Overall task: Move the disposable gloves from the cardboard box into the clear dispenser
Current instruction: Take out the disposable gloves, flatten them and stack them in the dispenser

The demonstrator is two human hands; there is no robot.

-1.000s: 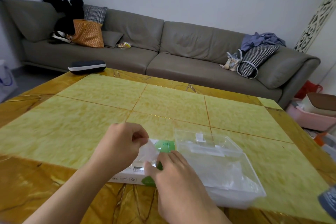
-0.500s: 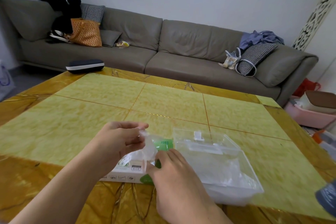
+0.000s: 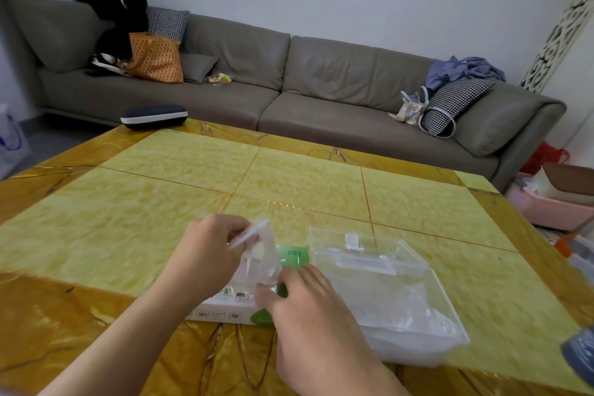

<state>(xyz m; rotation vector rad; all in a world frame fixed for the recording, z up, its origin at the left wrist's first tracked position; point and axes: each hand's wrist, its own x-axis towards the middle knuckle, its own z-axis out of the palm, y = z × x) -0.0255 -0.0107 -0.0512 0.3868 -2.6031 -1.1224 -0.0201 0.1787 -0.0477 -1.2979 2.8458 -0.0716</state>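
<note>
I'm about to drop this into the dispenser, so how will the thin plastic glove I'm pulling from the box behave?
Probably floppy: the glove hangs crumpled from the left hand. Likely very light, being see-through film. It may cling or drag more out, since its lower end still reaches the cardboard box.

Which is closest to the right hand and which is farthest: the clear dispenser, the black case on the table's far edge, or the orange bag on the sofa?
From the right hand, in the head view:
1. Clear dispenser, just beside it on the right.
2. Black case, at the table's far left edge.
3. Orange bag, beyond the table on the sofa's left end.
</note>
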